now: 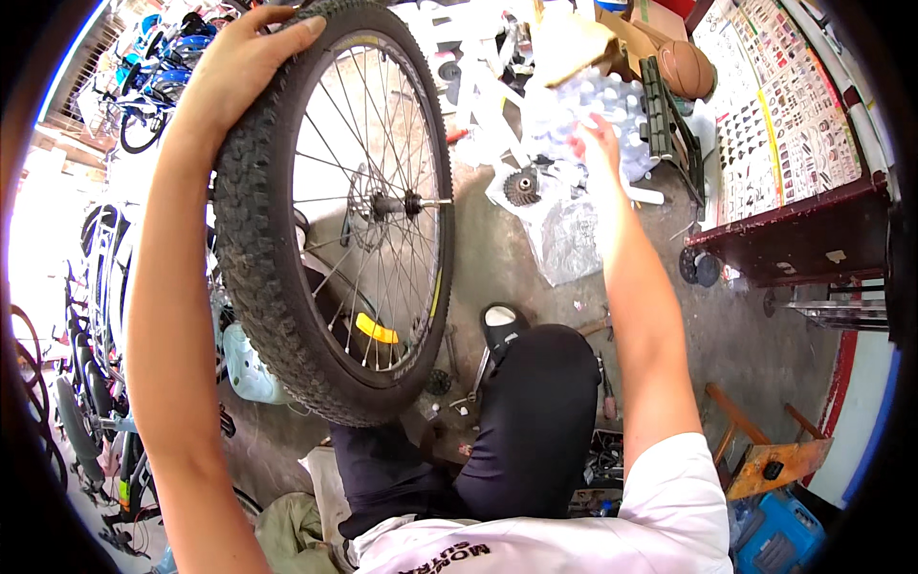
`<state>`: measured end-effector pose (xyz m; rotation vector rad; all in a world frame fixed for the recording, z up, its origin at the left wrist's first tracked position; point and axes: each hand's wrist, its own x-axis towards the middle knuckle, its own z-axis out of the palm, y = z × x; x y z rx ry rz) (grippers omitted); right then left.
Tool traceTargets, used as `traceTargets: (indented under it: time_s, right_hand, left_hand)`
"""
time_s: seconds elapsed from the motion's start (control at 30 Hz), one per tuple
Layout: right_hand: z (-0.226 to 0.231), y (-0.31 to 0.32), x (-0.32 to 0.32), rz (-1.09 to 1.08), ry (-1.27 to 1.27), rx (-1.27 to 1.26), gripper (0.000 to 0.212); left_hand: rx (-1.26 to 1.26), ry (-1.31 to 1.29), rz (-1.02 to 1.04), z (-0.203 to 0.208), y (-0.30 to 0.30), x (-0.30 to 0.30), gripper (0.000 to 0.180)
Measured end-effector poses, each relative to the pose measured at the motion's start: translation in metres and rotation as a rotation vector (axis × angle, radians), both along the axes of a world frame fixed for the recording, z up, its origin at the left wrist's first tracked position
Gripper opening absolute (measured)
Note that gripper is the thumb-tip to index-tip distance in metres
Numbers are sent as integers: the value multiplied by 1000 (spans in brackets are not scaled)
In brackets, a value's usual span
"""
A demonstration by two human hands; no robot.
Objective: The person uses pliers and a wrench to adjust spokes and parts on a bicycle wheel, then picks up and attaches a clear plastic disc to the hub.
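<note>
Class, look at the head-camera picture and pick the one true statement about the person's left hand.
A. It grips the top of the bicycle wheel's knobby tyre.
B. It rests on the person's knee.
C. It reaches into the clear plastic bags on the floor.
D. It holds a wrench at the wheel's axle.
A: the left hand curls over the top of the upright bicycle wheel, fingers on its knobby tyre, while the right hand reaches toward the clear plastic bags.

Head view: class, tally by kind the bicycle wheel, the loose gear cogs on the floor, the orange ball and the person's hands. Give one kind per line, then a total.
Bicycle wheel: 1
Gear cogs: 1 (gear cluster)
Orange ball: 1
Hands: 2 (left hand on the tyre, right hand outstretched)
Total: 5
</note>
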<state>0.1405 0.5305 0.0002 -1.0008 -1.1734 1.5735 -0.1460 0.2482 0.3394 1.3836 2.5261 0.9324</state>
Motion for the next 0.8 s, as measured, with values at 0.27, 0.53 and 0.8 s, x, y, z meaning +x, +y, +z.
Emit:
traceTargets:
  time_s: [0.27,0.53,0.8]
  right_hand:
    - [-160,-226,156,116,-436,-210,30]
    - [-195,-371,293,103,-634,-254,28]
    - [-176,-334,297,118,-727,-190,26]
  left_hand:
    - [-6,-30,-10,0,-8,0,66]
    - [-21,20,-57,-3,2,5,74]
    - [-4,-131,-84,0,5,1,59]
